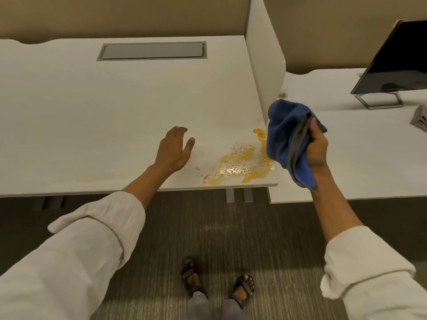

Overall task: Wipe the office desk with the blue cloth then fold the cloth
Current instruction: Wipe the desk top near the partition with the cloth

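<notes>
Cloth (285,135), bunched, clamped in right hand (317,146) above desk (92,100) corner, clear of orange spill (240,162). Left hand (173,148) hovers beside it, fingers apart. Risk: bunched cloth smears liquid over the near edge onto floor.

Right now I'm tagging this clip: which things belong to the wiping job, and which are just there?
Job: blue cloth bunched in the right hand; office desk; orange spill; open left hand.
Just there: monitor; cable hatch; divider panel.
</notes>
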Motion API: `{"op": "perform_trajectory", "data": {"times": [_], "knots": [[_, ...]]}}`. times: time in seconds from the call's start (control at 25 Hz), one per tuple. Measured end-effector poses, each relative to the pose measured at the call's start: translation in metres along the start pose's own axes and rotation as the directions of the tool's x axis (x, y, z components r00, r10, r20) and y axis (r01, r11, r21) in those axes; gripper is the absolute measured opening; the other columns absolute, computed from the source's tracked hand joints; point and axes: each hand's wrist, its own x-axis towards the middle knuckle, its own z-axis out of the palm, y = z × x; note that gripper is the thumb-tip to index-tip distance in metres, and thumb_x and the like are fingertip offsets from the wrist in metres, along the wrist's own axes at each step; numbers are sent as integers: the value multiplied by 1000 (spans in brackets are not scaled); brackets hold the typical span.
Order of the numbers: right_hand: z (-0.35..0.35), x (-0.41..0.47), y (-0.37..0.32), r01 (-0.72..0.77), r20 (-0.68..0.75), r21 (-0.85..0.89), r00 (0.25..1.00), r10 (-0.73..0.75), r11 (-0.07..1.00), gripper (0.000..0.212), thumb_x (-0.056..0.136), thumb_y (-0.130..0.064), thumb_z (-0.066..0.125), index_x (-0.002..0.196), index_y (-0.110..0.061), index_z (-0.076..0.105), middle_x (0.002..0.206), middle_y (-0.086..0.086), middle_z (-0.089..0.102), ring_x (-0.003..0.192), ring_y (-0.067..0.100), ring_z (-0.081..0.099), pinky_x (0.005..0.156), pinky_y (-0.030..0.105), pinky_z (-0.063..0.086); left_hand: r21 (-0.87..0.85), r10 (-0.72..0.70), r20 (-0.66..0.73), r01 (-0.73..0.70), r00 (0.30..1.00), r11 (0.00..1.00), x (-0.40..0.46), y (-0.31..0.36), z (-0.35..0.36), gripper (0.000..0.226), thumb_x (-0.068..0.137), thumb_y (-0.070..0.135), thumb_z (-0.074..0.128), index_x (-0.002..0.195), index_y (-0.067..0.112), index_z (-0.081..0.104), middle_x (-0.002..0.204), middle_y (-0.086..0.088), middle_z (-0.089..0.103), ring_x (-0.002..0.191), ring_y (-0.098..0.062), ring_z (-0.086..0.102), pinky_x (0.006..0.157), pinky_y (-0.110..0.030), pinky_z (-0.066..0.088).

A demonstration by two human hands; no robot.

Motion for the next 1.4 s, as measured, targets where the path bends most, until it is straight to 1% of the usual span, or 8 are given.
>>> {"op": "perform_trajectory", "data": {"times": [0.08,0.16,0.24,0.48,0.64,0.96,1.24,1.4], "knots": [[29,11,29,21,179,-423,982,61,906,39,99,-46,43,113,-21,68,107,-2,74,109,21,66,87,26,54,27,-14,3,14,1000,1000,1,-15,4,52,102,38,35,144,7,36,155,-14,33,145,-29,26,117,-46,23],[58,17,74,217,366,-849,900,238,482,52,92,-59,47,127,-23,62,138,3,59,135,26,45,113,48,35,53,-19,9,18,1000,998,-2,-31,9,53,102,37,33,146,8,34,157,-12,29,147,-28,21,120,-46,19],[69,15,107,446,457,-889,861,222,100,62,86,-71,42,125,-29,63,152,2,44,146,24,28,117,63,13,60,-4,3,4,1000,998,-5,-46,12,52,102,37,32,147,10,34,158,-11,28,147,-28,22,120,-46,18],[79,22,158,239,260,-913,965,-21,-330,101,81,-85,19,156,-18,11,165,13,4,152,31,-1,119,58,-4,30,5,-29,-5,1000,1000,-5,-70,16,53,101,37,30,146,9,36,156,-12,32,146,-28,25,120,-46,19],[110,37,177,203,234,-922,971,-54,-330,78,95,-66,16,156,-18,14,164,18,7,151,37,0,120,58,3,-15,52,-52,-52,997,999,-1,-77,17,53,100,36,31,145,9,37,154,-12,35,145,-27,28,120,-44,20],[140,-5,206,462,461,-833,884,81,-304,63,101,-50,28,156,-19,18,164,12,11,152,30,6,122,52,5,-9,64,-19,-64,998,998,3,-84,22,57,100,35,27,145,0,34,152,-19,36,144,-32,28,117,-48,22],[52,22,153,129,162,-938,984,-78,-320,59,101,-54,24,155,-35,12,165,13,4,152,29,-3,120,58,-4,78,183,51,-187,982,979,22,-81,27,60,100,40,21,149,7,27,158,-11,27,148,-26,19,121,-46,13],[97,80,160,146,181,-933,980,-79,-330,62,102,-52,24,156,-25,15,165,13,6,151,33,0,121,56,2,43,189,25,-190,982,981,26,-95,26,57,101,37,21,150,8,27,159,-10,26,148,-23,18,122,-42,10]]}}
